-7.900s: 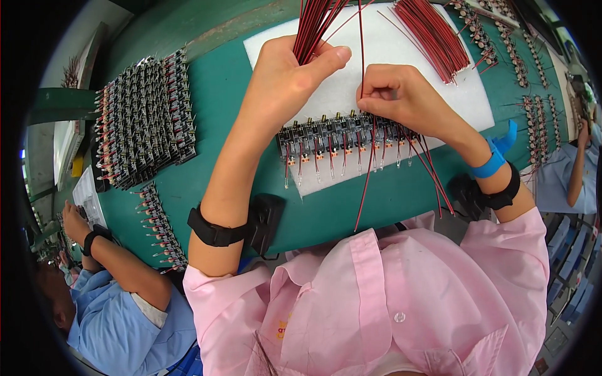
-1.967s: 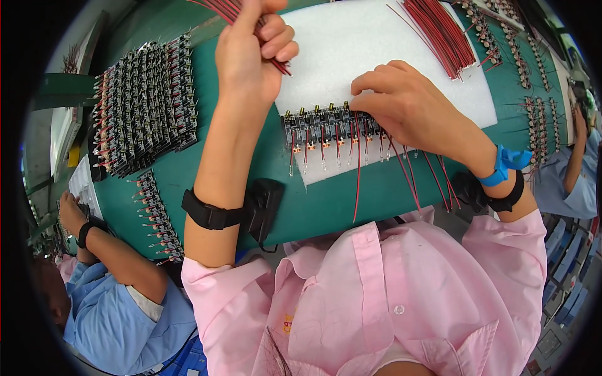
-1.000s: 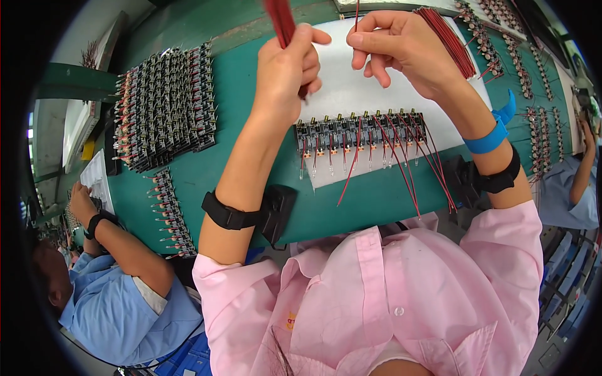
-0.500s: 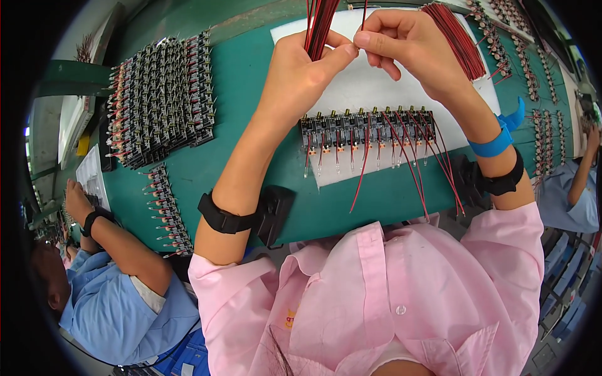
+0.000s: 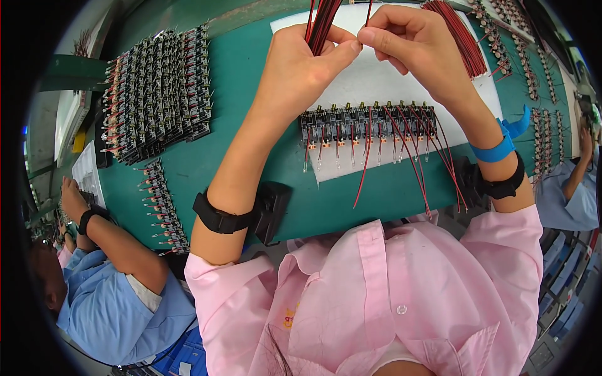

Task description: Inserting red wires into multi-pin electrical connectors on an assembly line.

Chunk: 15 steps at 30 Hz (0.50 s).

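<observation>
A bundle of dark red and black wires [image 5: 323,26] is gripped in my left hand [image 5: 307,69], its ends rising past the top of the picture. My right hand [image 5: 407,47] pinches a thin red wire [image 5: 369,14], its fingertips meeting those of the left. Below both hands lies a row of small black circuit modules [image 5: 370,125] with yellow-green parts on top and clear LEDs along the near side. Several red and black wires trail from its right half toward me. White foam sheet [image 5: 332,172] lies under the row.
More red wires [image 5: 461,37] lie on the foam at the right. Stacked modules [image 5: 157,94] and a single row [image 5: 164,210] sit at left on the green table [image 5: 251,75]. Strips of parts [image 5: 538,144] lie far right. Co-workers in blue [image 5: 119,294] sit on both sides.
Both hands keep their hold, fingertips still together, with the right hand shifted slightly to the right. The row of modules appears a little higher in view.
</observation>
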Each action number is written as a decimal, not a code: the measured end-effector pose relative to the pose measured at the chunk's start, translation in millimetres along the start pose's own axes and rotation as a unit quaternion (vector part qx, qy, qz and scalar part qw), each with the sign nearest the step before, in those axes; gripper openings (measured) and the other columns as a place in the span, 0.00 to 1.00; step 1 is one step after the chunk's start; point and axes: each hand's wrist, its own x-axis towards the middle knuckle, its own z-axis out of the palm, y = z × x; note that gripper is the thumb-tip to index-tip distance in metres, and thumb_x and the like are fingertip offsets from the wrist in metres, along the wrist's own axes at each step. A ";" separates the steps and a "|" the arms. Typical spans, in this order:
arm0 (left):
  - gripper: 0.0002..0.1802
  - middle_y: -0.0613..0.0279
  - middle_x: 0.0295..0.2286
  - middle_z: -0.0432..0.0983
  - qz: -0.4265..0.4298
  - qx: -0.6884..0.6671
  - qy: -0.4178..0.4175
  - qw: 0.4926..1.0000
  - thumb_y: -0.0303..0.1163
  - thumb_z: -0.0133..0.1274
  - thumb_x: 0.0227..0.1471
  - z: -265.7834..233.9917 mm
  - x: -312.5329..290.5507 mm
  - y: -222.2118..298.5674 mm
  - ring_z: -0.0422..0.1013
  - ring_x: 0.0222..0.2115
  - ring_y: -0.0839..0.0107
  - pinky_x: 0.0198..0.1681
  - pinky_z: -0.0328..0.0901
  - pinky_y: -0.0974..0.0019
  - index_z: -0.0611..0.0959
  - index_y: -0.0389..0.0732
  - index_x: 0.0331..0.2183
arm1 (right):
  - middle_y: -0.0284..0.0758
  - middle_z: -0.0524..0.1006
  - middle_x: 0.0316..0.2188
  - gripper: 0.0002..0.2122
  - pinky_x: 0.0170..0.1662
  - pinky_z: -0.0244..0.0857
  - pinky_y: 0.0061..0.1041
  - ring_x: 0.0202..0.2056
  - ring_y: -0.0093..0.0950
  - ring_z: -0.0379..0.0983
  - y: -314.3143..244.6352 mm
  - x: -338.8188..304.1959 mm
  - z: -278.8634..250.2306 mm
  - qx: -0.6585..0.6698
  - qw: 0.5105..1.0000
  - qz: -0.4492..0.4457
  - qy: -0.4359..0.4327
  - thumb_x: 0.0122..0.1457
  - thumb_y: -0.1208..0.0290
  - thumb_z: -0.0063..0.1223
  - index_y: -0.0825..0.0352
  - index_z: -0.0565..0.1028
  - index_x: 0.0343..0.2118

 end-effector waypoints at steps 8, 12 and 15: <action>0.09 0.74 0.08 0.58 0.022 0.011 -0.007 1.000 0.32 0.51 0.37 -2.1 -1.5 0.7 0.52 0.10 0.85 0.12 0.45 0.76 0.75 0.35 0.19 | 0.26 0.66 0.14 0.06 0.19 0.52 0.11 0.17 0.12 0.59 -2.4 -1.1 0.2 0.002 1.000 -0.010 -0.002 0.49 0.74 0.47 0.71 0.70 0.21; 0.08 0.71 0.08 0.58 0.076 0.095 -0.014 0.992 0.31 0.50 0.36 -4.7 -0.5 1.4 0.52 0.10 0.84 0.12 0.46 0.75 0.75 0.35 0.19 | 0.28 0.68 0.14 0.07 0.17 0.51 0.11 0.16 0.13 0.60 4.9 -0.7 -4.8 -0.032 0.999 -0.023 -0.017 0.48 0.71 0.49 0.70 0.70 0.22; 0.08 0.69 0.08 0.57 0.078 0.137 -0.030 0.987 0.31 0.50 0.35 -6.8 -2.5 4.6 0.53 0.09 0.82 0.12 0.47 0.74 0.75 0.35 0.19 | 0.29 0.69 0.15 0.08 0.17 0.51 0.11 0.16 0.13 0.61 9.2 -1.8 -3.9 -0.074 0.996 -0.045 -0.019 0.47 0.70 0.49 0.70 0.70 0.23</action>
